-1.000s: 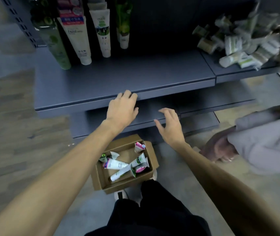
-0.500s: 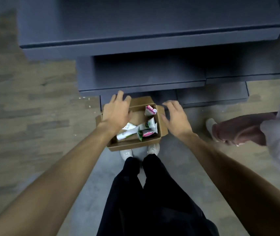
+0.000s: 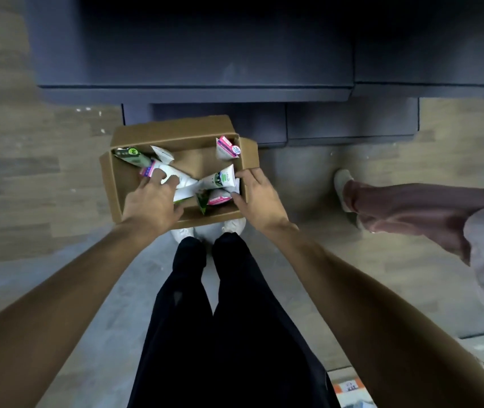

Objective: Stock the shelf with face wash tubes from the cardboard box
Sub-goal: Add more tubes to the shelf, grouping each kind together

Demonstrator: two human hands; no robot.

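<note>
- Head view, looking straight down: cardboard box (image 3: 117, 184) on the floor at the foot of the shelf (image 3: 193, 92), its flaps open, the person's white shoes just below its near wall.
- Box contents, countable with some doubt because of overlap: a dark green tube (image 3: 130, 156) at the far left; a white tube with a pink band (image 3: 173, 175) lying diagonally under the left fingers; a white tube with a green label (image 3: 220, 181) at the right; a pink-and-white tube (image 3: 227, 147) propped in the far right corner; a pink tube (image 3: 218, 199) and a green one (image 3: 202, 201) partly buried near the front.
- Left hand (image 3: 153, 198): inside the box, fingers spread and bent down onto the white tube with a pink band; touching it, not plainly closed round it, so I judge the hand released.
- Right hand (image 3: 259, 198): over the box's right wall, fingertips at the cap end of the white tube with a green label; contact likely, no closed grip visible.
- Shelf boards in view: dark, and no tubes can be seen on them from this angle; upper boards lie out of frame.
- Progress, as a judgement: the step in hand is picking. Roughly half a dozen tubes remain in the box, all yet to be lifted and stood on the shelf; how many are already stocked cannot be told.
- Also present: another person's leg (image 3: 411, 207) and shoe on the floor to the right, well apart from the box.
</note>
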